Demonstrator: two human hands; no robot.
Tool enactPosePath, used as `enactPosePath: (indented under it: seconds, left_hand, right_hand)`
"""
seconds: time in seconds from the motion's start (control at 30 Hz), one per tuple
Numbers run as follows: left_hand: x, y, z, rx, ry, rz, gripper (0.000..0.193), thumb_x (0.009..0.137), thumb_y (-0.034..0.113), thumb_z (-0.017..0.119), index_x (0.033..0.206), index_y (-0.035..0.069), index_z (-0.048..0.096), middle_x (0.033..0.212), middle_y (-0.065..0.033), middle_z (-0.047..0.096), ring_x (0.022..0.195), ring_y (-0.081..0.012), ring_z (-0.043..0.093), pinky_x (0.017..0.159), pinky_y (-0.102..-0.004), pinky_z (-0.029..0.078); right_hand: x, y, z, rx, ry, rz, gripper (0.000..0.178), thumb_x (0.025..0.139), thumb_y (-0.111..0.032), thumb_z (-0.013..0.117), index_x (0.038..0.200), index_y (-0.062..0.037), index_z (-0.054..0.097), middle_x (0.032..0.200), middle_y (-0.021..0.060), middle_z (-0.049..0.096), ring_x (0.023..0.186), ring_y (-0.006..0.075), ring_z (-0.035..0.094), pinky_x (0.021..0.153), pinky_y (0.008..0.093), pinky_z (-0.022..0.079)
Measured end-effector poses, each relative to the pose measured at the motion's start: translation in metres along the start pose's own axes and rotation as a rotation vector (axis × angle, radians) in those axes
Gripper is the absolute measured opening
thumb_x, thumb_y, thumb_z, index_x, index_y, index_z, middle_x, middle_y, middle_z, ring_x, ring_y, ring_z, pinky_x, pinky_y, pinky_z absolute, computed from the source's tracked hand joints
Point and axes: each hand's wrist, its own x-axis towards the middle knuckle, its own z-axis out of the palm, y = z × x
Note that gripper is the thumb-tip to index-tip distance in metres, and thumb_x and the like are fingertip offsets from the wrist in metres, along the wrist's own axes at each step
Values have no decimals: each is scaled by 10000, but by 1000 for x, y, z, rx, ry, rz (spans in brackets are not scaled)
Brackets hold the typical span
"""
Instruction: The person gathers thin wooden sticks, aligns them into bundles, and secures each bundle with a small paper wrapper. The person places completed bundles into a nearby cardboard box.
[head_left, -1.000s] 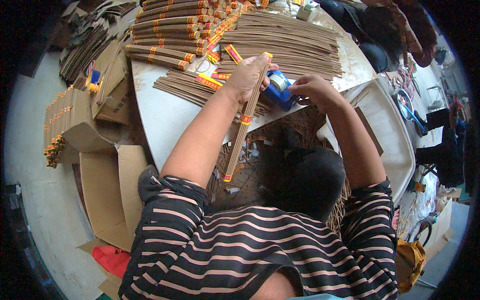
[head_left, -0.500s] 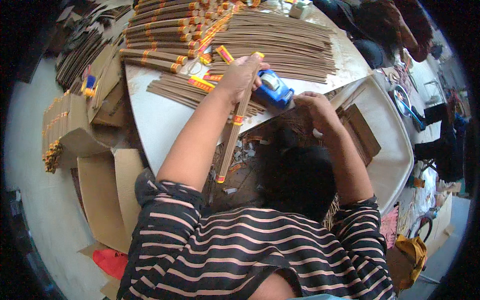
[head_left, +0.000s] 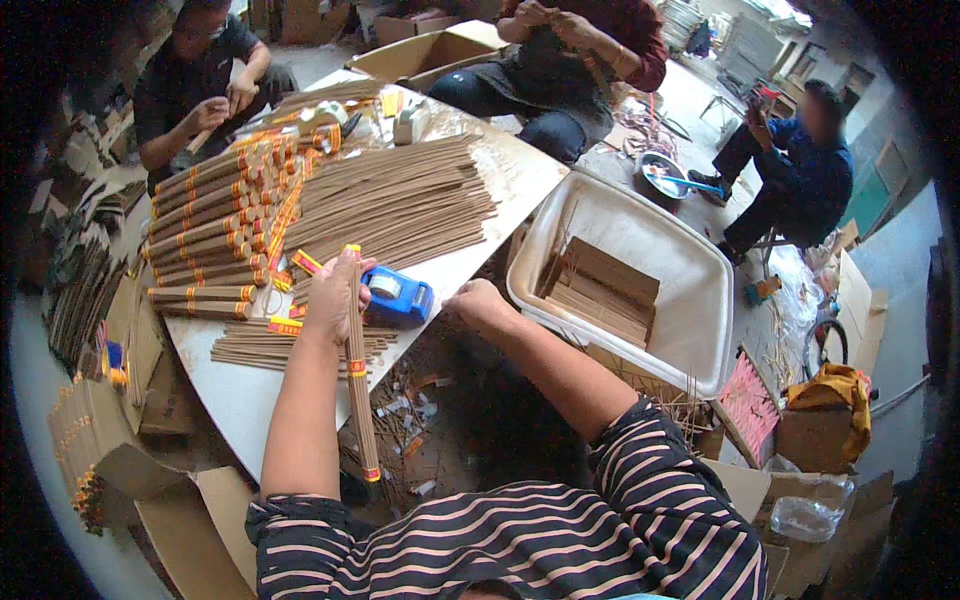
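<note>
My left hand (head_left: 335, 297) is closed around a bundle of brown incense sticks (head_left: 358, 410), which has red and yellow paper bands at both ends and near its middle. The bundle slants down past the table's edge. Right beside that hand, on the table, stands a blue tape dispenser (head_left: 405, 298) with a roll in it. My right hand (head_left: 480, 304) is just off the dispenser's right end, its fingertips pinched together; whatever lies between them is too small to make out. Loose incense sticks (head_left: 265, 345) and red-yellow paper labels (head_left: 285, 326) lie left of my left hand.
Banded bundles (head_left: 205, 240) are stacked at the table's left, beside a wide spread of loose sticks (head_left: 400, 195). A white tub (head_left: 715, 300) holding brown pieces stands at right. Cardboard boxes (head_left: 175, 530) sit at lower left. Several people (head_left: 800, 165) sit around the far side.
The view has swung up and to the right, showing more of the room. My right hand has drawn a little away from the dispenser; my left hand keeps its hold on the bundle.
</note>
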Motion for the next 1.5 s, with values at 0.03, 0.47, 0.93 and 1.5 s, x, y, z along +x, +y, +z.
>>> enactPosePath:
  seconds: [0.03,0.47,0.93,1.5]
  left_hand:
    - [-4,8,3,41,-12,26,323,898,357,493,934,37,480,942,-162,612,447,-76,483,375,-177,396]
    - [-216,90,5,-113,-235,-125,280,919,280,476,905,10,550,793,-114,610,480,-71,506,419,-174,405]
    - [-305,69,3,-328,-192,-121,224,911,251,495,935,36,555,765,-66,603,486,-80,531,401,-175,414]
    - [-316,68,5,-299,-166,-111,240,911,262,497,947,31,547,783,-69,605,502,-74,545,404,-166,425]
  right_hand:
    - [-16,-13,-6,-44,-2,-21,188,744,-172,637,664,-10,585,554,38,523,486,114,479,435,263,373]
    - [-184,-103,38,303,-486,-429,147,810,-176,653,758,-58,584,688,-60,478,635,40,434,602,189,358]
    - [-235,-113,86,97,-579,-648,174,817,-161,647,749,-6,607,708,0,536,648,73,504,575,210,408]
    - [-248,-114,90,67,-532,-573,179,823,-160,645,768,5,605,676,1,574,617,58,532,549,194,437]
